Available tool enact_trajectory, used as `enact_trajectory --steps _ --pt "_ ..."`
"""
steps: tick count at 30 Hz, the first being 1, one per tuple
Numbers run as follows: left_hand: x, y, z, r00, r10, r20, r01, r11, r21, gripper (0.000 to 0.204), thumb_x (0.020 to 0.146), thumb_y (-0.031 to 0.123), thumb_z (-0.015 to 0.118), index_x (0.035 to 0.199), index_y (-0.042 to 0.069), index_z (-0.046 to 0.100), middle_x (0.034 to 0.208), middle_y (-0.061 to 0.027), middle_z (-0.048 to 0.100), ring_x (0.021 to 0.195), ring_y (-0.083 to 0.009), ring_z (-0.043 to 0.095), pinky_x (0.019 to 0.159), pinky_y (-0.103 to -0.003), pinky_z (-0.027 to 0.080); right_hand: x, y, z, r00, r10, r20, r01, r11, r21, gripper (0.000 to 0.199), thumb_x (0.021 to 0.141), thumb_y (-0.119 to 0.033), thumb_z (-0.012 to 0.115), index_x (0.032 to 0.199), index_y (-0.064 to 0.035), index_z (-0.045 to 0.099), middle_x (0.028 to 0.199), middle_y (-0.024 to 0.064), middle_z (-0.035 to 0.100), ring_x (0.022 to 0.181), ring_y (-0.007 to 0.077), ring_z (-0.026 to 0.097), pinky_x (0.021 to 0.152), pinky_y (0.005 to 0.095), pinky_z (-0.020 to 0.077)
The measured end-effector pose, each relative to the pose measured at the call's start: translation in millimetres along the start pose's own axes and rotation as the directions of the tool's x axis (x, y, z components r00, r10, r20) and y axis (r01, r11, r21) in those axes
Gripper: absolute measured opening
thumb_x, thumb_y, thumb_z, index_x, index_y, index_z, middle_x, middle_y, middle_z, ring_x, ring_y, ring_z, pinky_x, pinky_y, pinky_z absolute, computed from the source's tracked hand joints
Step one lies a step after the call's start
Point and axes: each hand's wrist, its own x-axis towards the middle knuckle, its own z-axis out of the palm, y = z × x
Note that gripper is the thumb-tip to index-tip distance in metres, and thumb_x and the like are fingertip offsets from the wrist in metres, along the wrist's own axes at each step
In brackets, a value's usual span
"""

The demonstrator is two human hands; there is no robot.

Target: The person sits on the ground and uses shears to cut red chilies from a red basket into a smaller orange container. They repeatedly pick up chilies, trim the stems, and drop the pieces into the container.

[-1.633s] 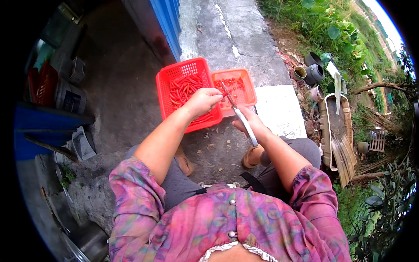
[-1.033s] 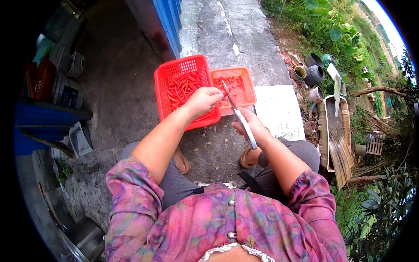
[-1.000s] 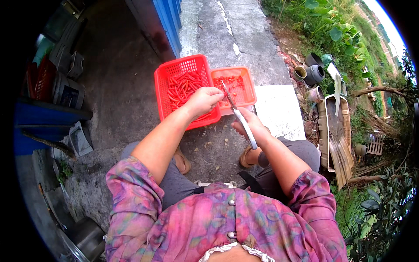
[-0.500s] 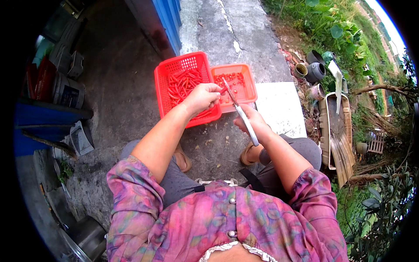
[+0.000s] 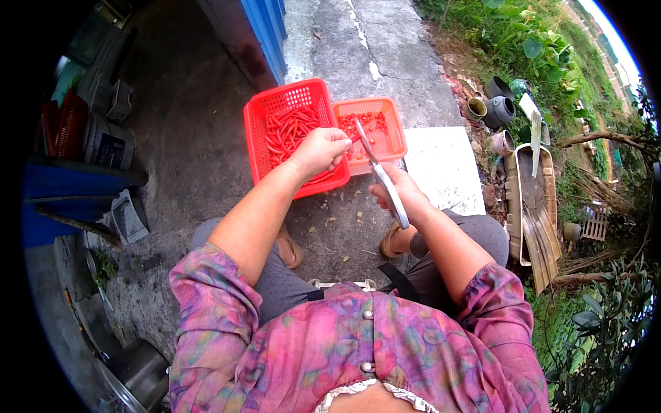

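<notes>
Between its fingertips my left hand (image 5: 322,149) pinches a red chili pepper, of which only a short end (image 5: 355,138) shows. My right hand (image 5: 401,189) is wrapped round the pale grey handle of a pair of scissors (image 5: 390,194). The scissor blades point up and away, right beside the pepper's end, over the orange-red basket. Below and left of my left hand stands a deep red plastic basket (image 5: 258,162) full of whole red chilies (image 5: 292,129). The shallower orange-red basket (image 5: 396,129) to its right holds small cut chili pieces (image 5: 372,121).
A white board (image 5: 444,165) lies to the right of the baskets. Farther right are several pots (image 5: 499,111), a long worn trough (image 5: 513,199) and plants. A blue metal panel (image 5: 265,38) rises beyond the baskets. On the left stand a white bucket (image 5: 109,148) and crates.
Both hands have stayed nearly in place. The scissors have shifted slightly to the right, and their blades stand a little farther from my left fingertips.
</notes>
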Motion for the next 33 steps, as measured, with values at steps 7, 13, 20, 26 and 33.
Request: enact_trajectory --steps 7,13,20,26,33 --pt "-2.4 4.0 6.6 1.0 -0.007 0.028 0.007 1.0 0.006 0.012 0.087 0.009 0.053 0.087 0.0 0.062 0.058 0.0012 0.052 0.046 -0.0065 0.047 0.044 -0.021 0.04 -1.0 -4.2 0.4 0.999 -0.043 0.007 0.044 0.992 -0.117 0.039 0.075 -0.011 0.065 0.111 -0.0021 0.054 0.068 0.0019 0.055 0.055 0.0094 0.052 0.049 0.0249 0.042" --pt "-2.9 1.6 3.3 0.998 -0.053 -0.017 0.053 0.998 -0.027 0.012 0.088 0.009 0.052 0.089 0.002 0.061 0.061 0.0007 0.055 0.047 -0.0061 0.049 0.045 -0.02 0.04 -3.2 -8.1 -1.2 0.998 0.064 0.009 -0.063 0.997 -0.039 0.038 0.072 -0.012 0.065 0.109 -0.0022 0.056 0.068 0.0039 0.058 0.056 0.0106 0.055 0.05 0.0266 0.0435" --pt "-4.1 5.4 6.5 0.999 -0.031 0.006 0.03 0.995 0.096 0.015 0.091 0.013 0.051 0.082 0.004 0.059 0.058 0.002 0.053 0.048 -0.0056 0.048 0.045 -0.02 0.038 5.6 10.2 0.7 0.991 -0.13 -0.012 0.128 0.984 -0.124 0.036 0.073 -0.013 0.066 0.107 -0.0029 0.058 0.067 0.0042 0.058 0.055 0.0103 0.055 0.049 0.0266 0.0429" --pt "-3.8 1.2 5.3 0.999 0.021 -0.048 -0.019 0.999 0.043 0.018 0.088 0.012 0.052 0.074 0.002 0.059 0.054 -0.0002 0.052 0.044 -0.0075 0.047 0.042 -0.022 0.038 -3.8 -9.5 0.1 1.0 0.019 0.021 -0.017 0.998 -0.067 0.032 0.076 -0.009 0.063 0.107 -0.0031 0.057 0.061 0.0003 0.052 0.046 0.0088 0.048 0.041 0.0239 0.0385" --pt "-2.4 -3.0 4.4 0.996 0.034 -0.078 -0.028 0.997 0.077 0.018 0.09 0.013 0.051 0.076 0.005 0.057 0.057 0.0017 0.052 0.047 -0.0061 0.046 0.045 -0.02 0.038 -5.0 -9.2 -1.7 0.997 0.071 0.031 -0.072 0.995 0.062 0.031 0.074 -0.011 0.065 0.103 -0.0046 0.058 0.062 0.002 0.055 0.048 0.0088 0.051 0.044 0.0251 0.0419"
